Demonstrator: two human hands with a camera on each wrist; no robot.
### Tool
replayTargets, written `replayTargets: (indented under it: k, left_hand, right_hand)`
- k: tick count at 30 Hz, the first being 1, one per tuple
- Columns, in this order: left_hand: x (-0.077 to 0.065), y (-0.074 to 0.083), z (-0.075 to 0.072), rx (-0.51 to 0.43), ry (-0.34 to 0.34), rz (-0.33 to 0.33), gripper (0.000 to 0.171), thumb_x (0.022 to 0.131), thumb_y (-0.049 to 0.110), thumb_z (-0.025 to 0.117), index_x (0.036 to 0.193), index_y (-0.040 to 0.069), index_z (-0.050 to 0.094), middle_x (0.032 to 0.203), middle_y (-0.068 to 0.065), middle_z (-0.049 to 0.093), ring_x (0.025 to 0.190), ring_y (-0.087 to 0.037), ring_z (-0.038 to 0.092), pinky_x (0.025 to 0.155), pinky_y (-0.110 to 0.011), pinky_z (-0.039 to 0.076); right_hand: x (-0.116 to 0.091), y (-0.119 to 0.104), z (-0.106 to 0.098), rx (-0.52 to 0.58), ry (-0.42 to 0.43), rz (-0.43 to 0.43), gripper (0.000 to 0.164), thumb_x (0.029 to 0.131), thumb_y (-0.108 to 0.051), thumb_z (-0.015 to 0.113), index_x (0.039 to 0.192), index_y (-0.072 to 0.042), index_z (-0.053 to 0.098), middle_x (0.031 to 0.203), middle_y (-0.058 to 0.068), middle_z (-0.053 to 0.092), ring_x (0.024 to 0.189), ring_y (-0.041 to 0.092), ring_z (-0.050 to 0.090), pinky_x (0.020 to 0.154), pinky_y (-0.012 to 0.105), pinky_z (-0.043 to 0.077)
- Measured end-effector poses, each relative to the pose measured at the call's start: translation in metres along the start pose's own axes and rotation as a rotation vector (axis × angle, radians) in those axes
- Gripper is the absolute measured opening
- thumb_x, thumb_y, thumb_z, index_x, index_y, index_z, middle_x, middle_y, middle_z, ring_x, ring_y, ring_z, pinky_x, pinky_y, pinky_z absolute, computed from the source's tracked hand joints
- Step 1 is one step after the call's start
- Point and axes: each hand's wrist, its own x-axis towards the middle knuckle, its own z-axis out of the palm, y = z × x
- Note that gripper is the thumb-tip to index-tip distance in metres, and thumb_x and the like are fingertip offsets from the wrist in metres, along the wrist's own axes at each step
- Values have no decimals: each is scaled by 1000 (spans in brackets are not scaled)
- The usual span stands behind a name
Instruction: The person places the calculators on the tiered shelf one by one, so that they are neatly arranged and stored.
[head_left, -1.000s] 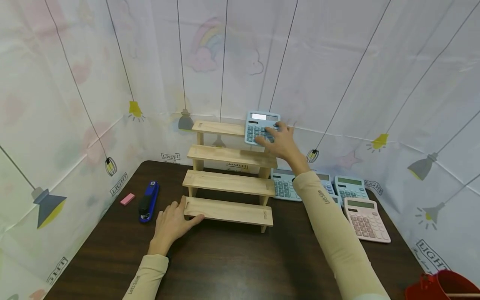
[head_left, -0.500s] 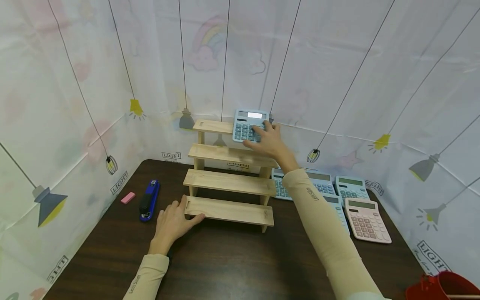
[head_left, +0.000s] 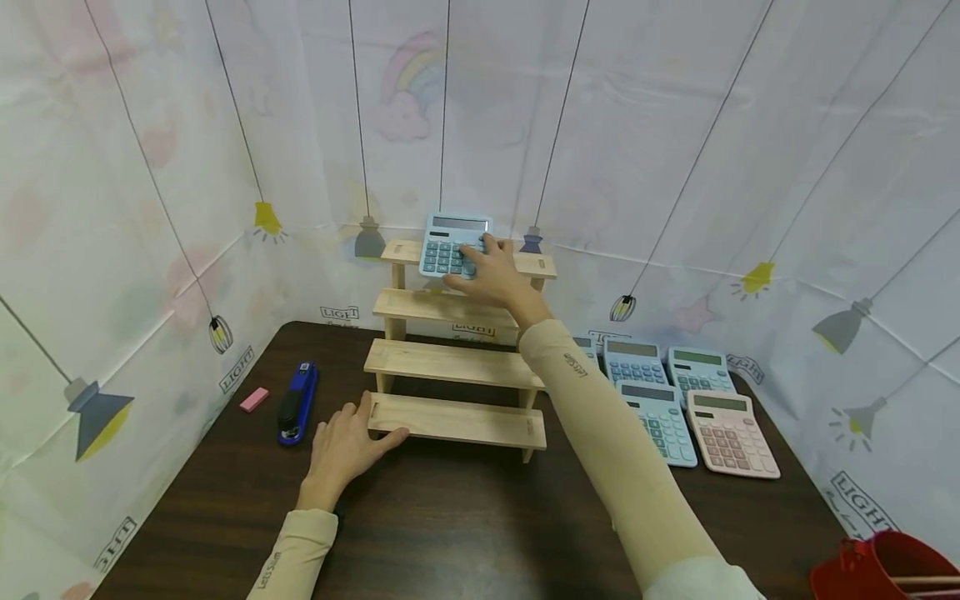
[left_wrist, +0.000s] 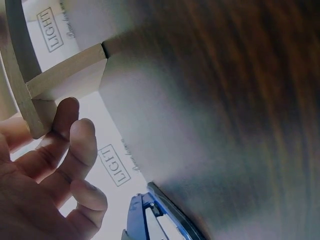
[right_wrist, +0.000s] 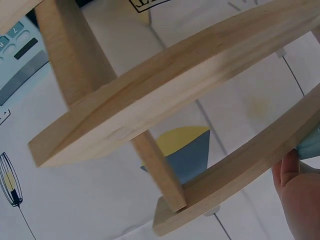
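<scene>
A light blue calculator point(head_left: 442, 258) leans upright at the top step of a four-tier wooden display stand point(head_left: 457, 421), left of its middle. My right hand point(head_left: 495, 275) holds it by its right side and lower edge, fingers over some keys. Only a sliver of that calculator point(right_wrist: 311, 144) shows in the right wrist view, beside the fingers. Down at the lowest step, my left hand point(head_left: 341, 450) grips the left end, thumb along the front edge. Curled fingers point(left_wrist: 84, 137) lie beside the end of the board in the left wrist view.
Several blue calculators point(head_left: 660, 425) and a pink one point(head_left: 731, 433) lie right of the stand. A blue stapler point(head_left: 300, 400) and a pink eraser point(head_left: 254, 399) lie to the left. A red container point(head_left: 855, 575) stands at the front right. A printed curtain hangs behind.
My right hand has slid the calculator leftward along the top step, from the right end to left of the middle. The left hand has stayed on the lowest step.
</scene>
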Motion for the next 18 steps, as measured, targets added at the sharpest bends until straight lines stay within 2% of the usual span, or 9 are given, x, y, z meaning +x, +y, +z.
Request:
replayTargets:
  k: [9, 14, 18]
  left_hand:
    - [5, -1, 0, -14, 9, 7, 108, 81, 81, 57, 155, 5, 36, 127, -23, 62, 105, -39, 63, 78, -48, 46]
    - [3, -3, 2, -5, 0, -2, 111, 80, 84, 55, 156, 5, 36, 127, -22, 62, 106, -39, 62, 78, -48, 45]
    - [1, -4, 4, -7, -1, -8, 112, 79, 86, 54, 155, 5, 37, 127, -23, 62, 106, -39, 62, 77, -48, 45]
  right_hand:
    - [13, -17, 5, -12, -3, -1, 81, 93, -70, 50, 159, -26, 31, 169, 22, 7, 154, 46, 7, 117, 67, 29]
    - [14, -24, 8, -53, -19, 8, 82, 93, -73, 46, 160, -28, 28, 168, 22, 6, 154, 46, 9, 119, 64, 27]
    - [13, -27, 11, -54, -14, 9, 82, 93, -73, 47, 159, -29, 29, 169, 21, 7, 153, 46, 11, 119, 65, 27]
